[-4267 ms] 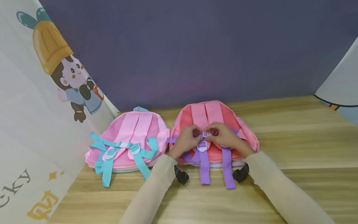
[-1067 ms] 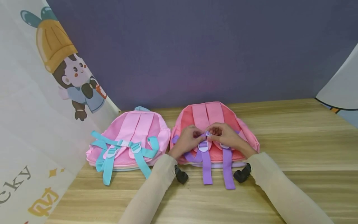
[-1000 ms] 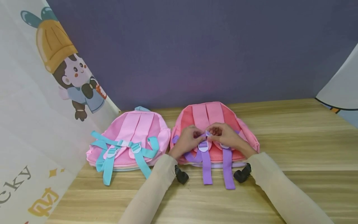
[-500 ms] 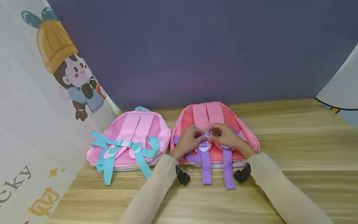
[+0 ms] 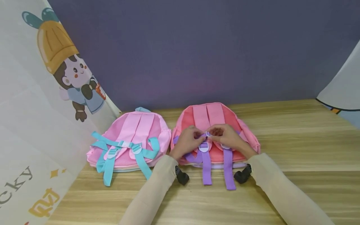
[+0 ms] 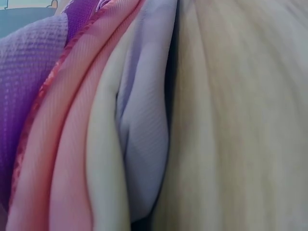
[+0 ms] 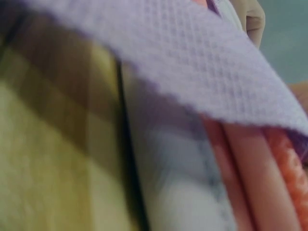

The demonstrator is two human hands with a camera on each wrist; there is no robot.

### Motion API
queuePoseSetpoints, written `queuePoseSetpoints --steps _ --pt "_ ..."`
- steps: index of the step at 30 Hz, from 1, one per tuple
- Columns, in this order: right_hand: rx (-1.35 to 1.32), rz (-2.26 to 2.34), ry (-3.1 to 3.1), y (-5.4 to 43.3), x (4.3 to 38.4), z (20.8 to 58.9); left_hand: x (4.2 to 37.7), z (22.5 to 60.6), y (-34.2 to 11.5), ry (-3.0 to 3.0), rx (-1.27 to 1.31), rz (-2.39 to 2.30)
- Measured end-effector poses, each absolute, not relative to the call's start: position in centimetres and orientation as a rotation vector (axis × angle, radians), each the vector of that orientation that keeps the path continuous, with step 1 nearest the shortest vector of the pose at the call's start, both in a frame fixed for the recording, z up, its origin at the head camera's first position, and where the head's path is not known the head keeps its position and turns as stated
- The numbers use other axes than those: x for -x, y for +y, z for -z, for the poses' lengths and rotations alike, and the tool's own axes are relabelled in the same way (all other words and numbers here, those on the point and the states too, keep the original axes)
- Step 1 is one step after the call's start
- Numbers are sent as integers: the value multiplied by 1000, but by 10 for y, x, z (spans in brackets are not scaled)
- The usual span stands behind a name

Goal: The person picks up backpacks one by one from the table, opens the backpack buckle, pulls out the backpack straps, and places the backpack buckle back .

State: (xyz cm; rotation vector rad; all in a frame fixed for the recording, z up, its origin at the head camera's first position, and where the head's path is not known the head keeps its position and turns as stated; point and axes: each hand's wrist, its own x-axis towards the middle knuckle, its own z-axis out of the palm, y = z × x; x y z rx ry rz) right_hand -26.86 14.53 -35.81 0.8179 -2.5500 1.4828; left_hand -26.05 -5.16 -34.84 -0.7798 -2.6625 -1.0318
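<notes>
A coral-pink backpack (image 5: 201, 117) lies with its shoulder straps facing up on the wooden table. Across its middle, the left hand (image 5: 187, 141) pinches a purple webbing strap close to a small white buckle (image 5: 208, 134). The right hand (image 5: 227, 137) holds the buckle's other side between thumb and fingers, and its fingertips partly hide it. Below the hands, two purple strap tails (image 5: 206, 168) hang over the backpack's lower edge. In the left wrist view only the backpack's layered side (image 6: 72, 144) shows, while a blurred purple strap (image 7: 192, 57) crosses the right wrist view.
Left of the coral backpack, touching or nearly touching it, lies a lighter pink backpack (image 5: 132, 131) with turquoise straps (image 5: 109, 168). A dark panel (image 5: 197, 53) stands behind the table (image 5: 295, 134). A white printed sheet (image 5: 25, 103) borders the left side.
Over four seconds, the purple strap end at the coral backpack's left has drawn in. The buckle has tilted slightly between the fingertips in the last half second; both hands stay almost in place.
</notes>
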Motion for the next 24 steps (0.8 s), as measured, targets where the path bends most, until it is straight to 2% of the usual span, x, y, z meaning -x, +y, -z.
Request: queuePoseSetpoints --steps 24 --pt "-880 -1540 -2499 144 267 360 259 350 -49 -2629 782 957"
